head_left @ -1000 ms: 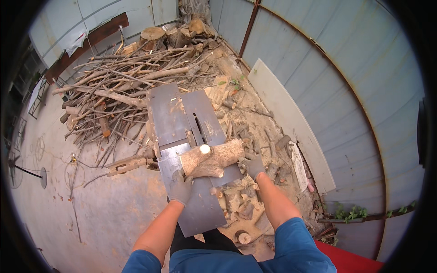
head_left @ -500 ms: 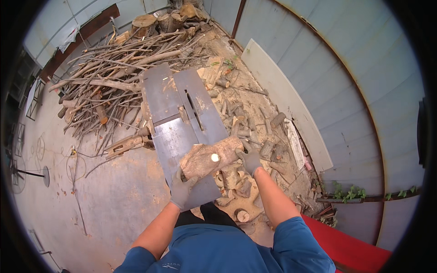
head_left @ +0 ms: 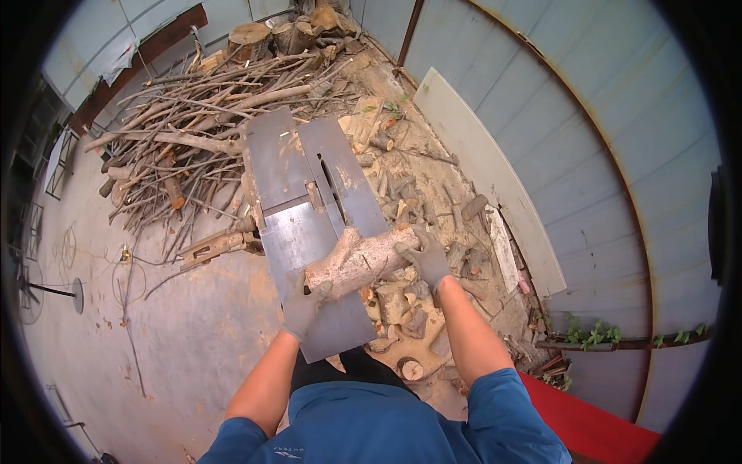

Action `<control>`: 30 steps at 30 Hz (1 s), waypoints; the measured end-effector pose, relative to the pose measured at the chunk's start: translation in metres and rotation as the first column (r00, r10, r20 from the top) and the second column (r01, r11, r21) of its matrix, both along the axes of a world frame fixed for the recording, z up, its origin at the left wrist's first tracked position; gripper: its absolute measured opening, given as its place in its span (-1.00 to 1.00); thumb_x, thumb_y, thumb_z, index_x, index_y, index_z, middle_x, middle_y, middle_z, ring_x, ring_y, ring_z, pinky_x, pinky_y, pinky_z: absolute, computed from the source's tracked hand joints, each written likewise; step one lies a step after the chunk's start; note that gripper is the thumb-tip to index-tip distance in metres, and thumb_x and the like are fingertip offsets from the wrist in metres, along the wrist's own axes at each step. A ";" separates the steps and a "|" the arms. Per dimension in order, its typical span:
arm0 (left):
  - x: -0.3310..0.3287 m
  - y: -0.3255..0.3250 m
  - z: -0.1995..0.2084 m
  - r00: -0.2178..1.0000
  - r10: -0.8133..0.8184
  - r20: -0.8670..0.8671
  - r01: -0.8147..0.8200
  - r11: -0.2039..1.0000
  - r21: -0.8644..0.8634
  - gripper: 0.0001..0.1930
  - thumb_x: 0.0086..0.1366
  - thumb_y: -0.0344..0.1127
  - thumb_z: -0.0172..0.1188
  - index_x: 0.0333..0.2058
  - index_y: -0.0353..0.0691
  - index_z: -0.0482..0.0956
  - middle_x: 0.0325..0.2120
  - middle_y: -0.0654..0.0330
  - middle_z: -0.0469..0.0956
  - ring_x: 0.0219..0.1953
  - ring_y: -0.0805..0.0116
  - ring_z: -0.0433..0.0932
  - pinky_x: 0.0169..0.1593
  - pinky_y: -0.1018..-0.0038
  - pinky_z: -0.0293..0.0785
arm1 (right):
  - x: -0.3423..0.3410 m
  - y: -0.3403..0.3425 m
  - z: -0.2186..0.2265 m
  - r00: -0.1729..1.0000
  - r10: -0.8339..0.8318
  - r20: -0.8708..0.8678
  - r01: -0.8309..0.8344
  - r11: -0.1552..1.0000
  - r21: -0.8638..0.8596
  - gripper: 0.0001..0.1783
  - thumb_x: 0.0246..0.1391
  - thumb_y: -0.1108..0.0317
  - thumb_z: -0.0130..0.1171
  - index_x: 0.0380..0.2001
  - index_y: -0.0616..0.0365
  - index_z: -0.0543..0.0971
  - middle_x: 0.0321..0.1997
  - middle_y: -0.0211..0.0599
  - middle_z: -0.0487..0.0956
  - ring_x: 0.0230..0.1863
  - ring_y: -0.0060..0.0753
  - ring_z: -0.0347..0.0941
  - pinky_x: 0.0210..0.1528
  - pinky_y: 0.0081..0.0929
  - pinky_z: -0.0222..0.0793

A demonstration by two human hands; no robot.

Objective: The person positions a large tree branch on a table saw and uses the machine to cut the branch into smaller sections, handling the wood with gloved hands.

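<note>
A thick, bark-covered log (head_left: pixel 363 261) with a short branch stub is held crosswise over the near part of a grey metal saw table (head_left: pixel 290 232). At its left end is my left hand (head_left: pixel 303 308) in a grey glove, closed on the wood. My right hand (head_left: pixel 427 261), gloved too, grips the right end from above, with its fingers over the bark. Beyond the log, a long narrow slot (head_left: pixel 331 185) runs through the tabletop, and a small wooden block (head_left: pixel 313 194) lies beside it.
A heap of branches (head_left: pixel 193 131) lies at the far left, with large stumps (head_left: pixel 249 39) behind. Cut log pieces and sawdust cover the ground right of the table. A pale board (head_left: pixel 491 174) leans against the metal wall (head_left: pixel 580 155). A wooden beam (head_left: pixel 212 246) is left of the table.
The log has been turned in my hands: its pale cut knot is out of sight and the branch stub now points away from me. Both hands have shifted their hold slightly.
</note>
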State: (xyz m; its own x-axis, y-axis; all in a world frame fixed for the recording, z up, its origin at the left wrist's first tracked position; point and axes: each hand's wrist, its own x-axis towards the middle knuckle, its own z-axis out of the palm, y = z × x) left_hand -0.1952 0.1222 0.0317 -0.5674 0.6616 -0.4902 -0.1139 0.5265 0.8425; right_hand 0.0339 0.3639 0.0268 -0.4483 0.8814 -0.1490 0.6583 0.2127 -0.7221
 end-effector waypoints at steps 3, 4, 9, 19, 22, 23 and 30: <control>-0.008 0.018 0.010 0.934 -0.061 -0.352 0.007 0.988 -0.153 -0.17 0.32 0.20 0.36 0.30 -0.41 0.46 -0.02 -0.13 0.70 -0.09 0.05 0.72 0.01 0.30 0.60 | -0.003 0.009 0.008 0.998 0.035 -0.059 -0.044 0.986 -0.161 -0.06 0.14 -0.14 0.44 0.40 0.25 0.42 0.44 0.19 0.39 0.44 0.13 0.34 0.47 -0.19 0.24; -0.012 0.022 0.015 0.932 -0.057 -0.358 0.003 0.989 -0.149 -0.17 0.32 0.20 0.36 0.30 -0.41 0.46 -0.02 -0.13 0.70 -0.09 0.05 0.72 0.01 0.30 0.60 | -0.005 0.009 0.009 0.998 0.050 0.027 -0.046 0.989 -0.140 -0.06 0.14 -0.15 0.44 0.40 0.26 0.42 0.44 0.21 0.39 0.45 0.12 0.33 0.47 -0.19 0.24; -0.016 0.032 0.020 0.952 -0.064 -0.301 0.034 0.994 -0.105 -0.24 0.35 0.30 0.23 0.03 -0.45 0.66 -0.22 -0.17 0.73 -0.10 -0.09 0.70 0.07 0.17 0.56 | -0.009 0.022 -0.013 0.994 0.038 -0.103 -0.067 0.952 -0.297 0.01 0.17 -0.16 0.41 0.49 0.18 0.27 0.46 0.24 0.37 0.45 0.16 0.34 0.47 -0.17 0.24; -0.059 0.047 -0.036 0.980 -0.166 -0.111 0.172 0.984 0.044 -0.08 0.32 0.33 0.27 0.16 -0.63 0.50 -0.01 -0.39 0.63 0.05 -0.22 0.65 0.17 0.16 0.52 | -0.028 0.037 -0.029 0.995 0.084 0.057 -0.076 0.989 -0.129 -0.02 0.21 -0.11 0.37 0.53 0.12 0.23 0.46 0.29 0.36 0.46 0.19 0.32 0.48 -0.15 0.22; -0.054 0.041 -0.047 0.942 -0.213 -0.261 0.202 0.977 -0.070 -0.12 0.32 0.26 0.32 0.23 -0.55 0.47 0.03 -0.30 0.65 0.09 -0.13 0.65 0.18 0.20 0.52 | -0.022 0.033 -0.028 0.997 0.069 0.030 -0.064 0.987 -0.146 0.00 0.20 -0.07 0.39 0.54 0.12 0.20 0.44 0.30 0.38 0.46 0.19 0.33 0.47 -0.15 0.24; -0.038 0.044 -0.036 0.939 -0.160 -0.305 0.154 0.987 -0.044 -0.18 0.33 0.19 0.35 0.26 -0.47 0.47 0.03 -0.25 0.66 0.09 -0.09 0.66 0.18 0.23 0.52 | -0.014 0.032 -0.031 0.999 0.041 -0.001 -0.040 0.991 -0.128 0.01 0.19 -0.05 0.41 0.55 0.12 0.19 0.41 0.31 0.42 0.44 0.19 0.35 0.45 -0.15 0.25; -0.032 0.036 -0.020 0.944 -0.118 -0.307 0.146 0.987 0.068 -0.41 0.37 -0.20 0.41 0.27 -0.35 0.50 0.04 0.03 0.69 0.04 0.29 0.66 0.13 0.39 0.56 | -0.014 0.016 -0.018 0.996 -0.034 -0.078 0.013 0.967 -0.253 -0.06 0.17 -0.19 0.40 0.39 0.25 0.42 0.26 0.20 0.59 0.34 0.13 0.49 0.37 -0.17 0.35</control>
